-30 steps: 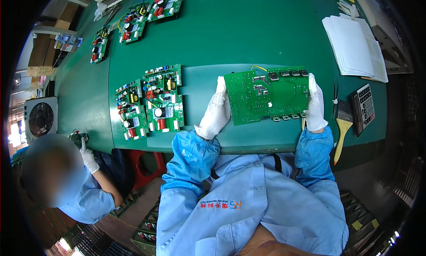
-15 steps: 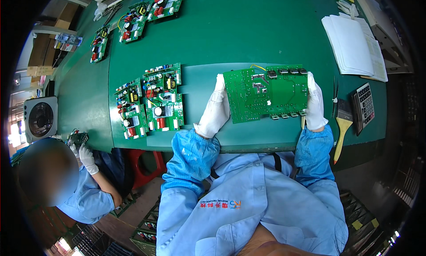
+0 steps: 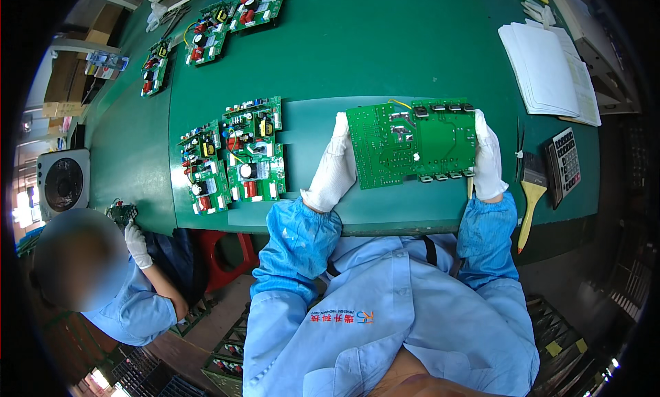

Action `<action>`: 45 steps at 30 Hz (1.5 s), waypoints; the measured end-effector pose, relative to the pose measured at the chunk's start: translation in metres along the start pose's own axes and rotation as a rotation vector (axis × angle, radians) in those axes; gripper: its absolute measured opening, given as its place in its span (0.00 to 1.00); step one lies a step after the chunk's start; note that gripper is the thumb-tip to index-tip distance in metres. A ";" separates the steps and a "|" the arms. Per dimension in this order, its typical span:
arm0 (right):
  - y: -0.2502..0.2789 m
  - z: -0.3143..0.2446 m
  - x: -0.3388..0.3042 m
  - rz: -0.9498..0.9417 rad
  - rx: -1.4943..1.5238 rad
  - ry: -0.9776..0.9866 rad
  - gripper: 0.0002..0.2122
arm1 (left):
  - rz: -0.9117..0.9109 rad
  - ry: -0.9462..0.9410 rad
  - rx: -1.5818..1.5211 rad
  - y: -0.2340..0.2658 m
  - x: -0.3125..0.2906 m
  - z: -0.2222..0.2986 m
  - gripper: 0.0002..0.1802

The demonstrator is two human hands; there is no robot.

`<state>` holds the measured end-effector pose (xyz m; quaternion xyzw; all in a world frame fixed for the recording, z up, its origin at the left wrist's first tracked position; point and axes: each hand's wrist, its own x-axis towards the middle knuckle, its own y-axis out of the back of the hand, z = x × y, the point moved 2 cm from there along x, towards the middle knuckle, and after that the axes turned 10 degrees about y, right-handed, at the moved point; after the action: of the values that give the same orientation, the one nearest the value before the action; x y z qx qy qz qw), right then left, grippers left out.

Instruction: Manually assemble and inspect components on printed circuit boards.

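Your left fingers point(image 3: 340, 129) and right fingers point(image 3: 482, 130) hold the green circuit board point(image 3: 382, 149) between them by opposite edges. Probably fairly light, stiff, fragile; grip edges only, don't flex it, stay off the black parts point(image 3: 451, 108).

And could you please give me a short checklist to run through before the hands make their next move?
1. Left hand at the left edge of the printed circuit board: ok.
2. Right hand at its right edge: ok.
3. Both hands gloved: ok.
4. Yellow wire at the board's far edge, apart from both hands: ok.
5. Parts on the board's side turned away from the camera all seated: cannot tell, mostly hidden.
6. Yellow-handled brush lying apart from the right hand: ok.
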<state>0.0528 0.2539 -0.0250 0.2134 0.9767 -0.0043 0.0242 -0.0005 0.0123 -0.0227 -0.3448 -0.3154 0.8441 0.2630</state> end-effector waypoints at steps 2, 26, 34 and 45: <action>-0.001 0.000 0.000 0.018 0.005 0.001 0.21 | 0.009 0.015 0.005 0.003 0.001 -0.001 0.34; 0.003 0.001 0.000 -0.005 0.011 -0.066 0.21 | -0.013 0.066 -0.056 0.002 0.001 -0.001 0.36; 0.002 -0.001 -0.001 0.009 -0.040 0.012 0.21 | 0.035 -0.012 -0.045 0.000 0.006 -0.005 0.35; 0.019 -0.045 -0.014 0.706 -0.228 0.591 0.22 | 0.312 -0.220 0.773 0.018 0.003 -0.007 0.33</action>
<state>0.0717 0.2662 0.0208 0.5204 0.8036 0.1726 -0.2316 -0.0008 0.0043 -0.0410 -0.1725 0.0539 0.9615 0.2072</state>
